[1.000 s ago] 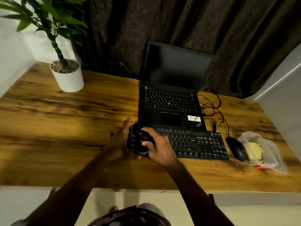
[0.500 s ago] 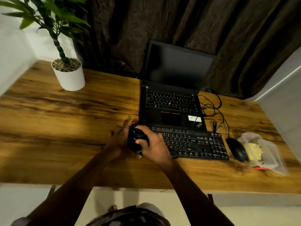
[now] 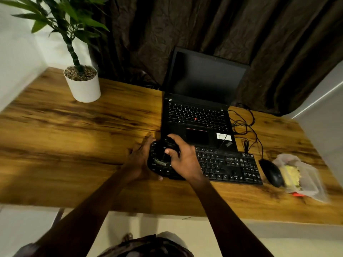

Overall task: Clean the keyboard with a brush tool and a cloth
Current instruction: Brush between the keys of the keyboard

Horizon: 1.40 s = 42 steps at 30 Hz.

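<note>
Here, right hand (image 3: 185, 161) gripping brush tool (image 3: 168, 145) (blurred); left hand (image 3: 138, 160) touching keyboard (image 3: 228, 167)

Right hand (image 3: 185, 161) gripping brush tool (image 3: 168, 150) over keyboard (image 3: 228, 166) left end, left hand (image 3: 139, 160) flat against its edge

A single wide-angle camera, worn on the person's head, looks forward and steeply down from close over the near edge of a wooden desk (image 3: 74, 145), the keyboard (image 3: 232, 167) near centre, a laptop (image 3: 200, 115) and dark curtain (image 3: 204, 21) beyond it.
</note>
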Motion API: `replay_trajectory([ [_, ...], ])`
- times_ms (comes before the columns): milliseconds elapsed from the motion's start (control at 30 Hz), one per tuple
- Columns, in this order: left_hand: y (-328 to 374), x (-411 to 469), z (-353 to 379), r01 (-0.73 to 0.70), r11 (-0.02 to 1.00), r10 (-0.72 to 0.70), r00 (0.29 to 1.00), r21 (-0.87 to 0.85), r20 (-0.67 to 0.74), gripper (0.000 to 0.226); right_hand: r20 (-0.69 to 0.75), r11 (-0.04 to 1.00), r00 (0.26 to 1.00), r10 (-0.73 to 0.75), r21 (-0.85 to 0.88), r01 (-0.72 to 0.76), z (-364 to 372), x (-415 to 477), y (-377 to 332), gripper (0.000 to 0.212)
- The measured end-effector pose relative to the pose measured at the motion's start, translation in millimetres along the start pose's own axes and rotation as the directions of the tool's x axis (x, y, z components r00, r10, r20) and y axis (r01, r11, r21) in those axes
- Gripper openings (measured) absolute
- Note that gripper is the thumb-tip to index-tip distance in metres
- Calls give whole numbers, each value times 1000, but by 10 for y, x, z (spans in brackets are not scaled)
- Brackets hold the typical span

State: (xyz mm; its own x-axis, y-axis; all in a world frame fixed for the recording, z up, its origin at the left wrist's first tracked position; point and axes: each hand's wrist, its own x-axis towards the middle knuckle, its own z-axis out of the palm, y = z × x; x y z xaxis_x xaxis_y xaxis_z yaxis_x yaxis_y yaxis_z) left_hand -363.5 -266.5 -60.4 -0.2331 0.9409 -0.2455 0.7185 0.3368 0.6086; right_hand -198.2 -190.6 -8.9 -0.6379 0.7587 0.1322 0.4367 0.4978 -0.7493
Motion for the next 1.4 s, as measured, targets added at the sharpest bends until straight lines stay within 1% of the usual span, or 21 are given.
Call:
replay_trajectory([
  [100,-1,39,18,26,998,-26,1000,59,-3,164,108,999,993,-51,20,49,95,-30,-90,40],
  [167,0,56,25,49,997,-49,999,53,3,162,91,998,994,-59,10,58,124,19,-90,39],
  [300,-21,82,29,52,998,-52,999,-33,3,169,-20,999,1000,4,-35,-5,125,140,-46,42],
  [333,-14,86,23,57,998,-57,998,-32,13,168,-31,999,1000,4,-47,-5,146,147,-35,43],
  [433,45,76,3,56,998,-57,998,39,18,161,16,998,1000,-25,-61,26,211,98,-43,42],
  [533,27,64,20,51,997,-51,999,58,2,163,46,997,998,-47,-62,50,168,72,-1,40],
  [700,-65,7,40,-68,997,67,997,-22,-48,166,-41,993,997,61,-101,-65,-133,103,193,46],
  [767,-68,1,29,-60,998,59,997,-23,-53,166,-76,986,996,56,-151,-67,-216,93,248,47],
  [800,-77,5,37,-56,998,54,997,-27,-55,165,-81,986,995,57,-150,-68,-240,84,262,47],
  [867,-95,11,60,-78,996,74,995,-54,-63,163,-60,992,996,60,-110,-66,-249,45,243,44],
  [933,-116,14,58,-100,991,94,994,-91,-62,163,0,998,1000,31,-56,-31,-221,-18,207,41],
  [1000,-101,3,49,-107,987,101,993,-117,-63,162,28,999,1000,-2,-38,3,-223,-72,233,39],
  [1067,-79,-4,39,-99,987,91,994,-129,-68,163,30,999,999,30,-30,-30,-302,-87,290,40],
  [1133,-80,-6,36,-70,988,62,996,-136,-65,164,7,992,994,109,-65,-109,-426,-78,385,43],
  [1200,-98,6,51,-56,991,48,997,-120,-64,164,-35,983,990,136,-118,-139,-553,-91,490,45],
  [1267,-143,24,55,-44,996,40,998,-80,-54,162,-61,985,992,112,-126,-119,-618,-121,504,46],
  [1300,-157,40,68,-42,998,39,998,-54,-52,162,-58,986,993,101,-125,-108,-635,-141,505,45],
  [1400,-160,74,88,-22,1000,22,998,5,-57,162,17,995,997,80,-64,-78,-656,-198,536,42],
])
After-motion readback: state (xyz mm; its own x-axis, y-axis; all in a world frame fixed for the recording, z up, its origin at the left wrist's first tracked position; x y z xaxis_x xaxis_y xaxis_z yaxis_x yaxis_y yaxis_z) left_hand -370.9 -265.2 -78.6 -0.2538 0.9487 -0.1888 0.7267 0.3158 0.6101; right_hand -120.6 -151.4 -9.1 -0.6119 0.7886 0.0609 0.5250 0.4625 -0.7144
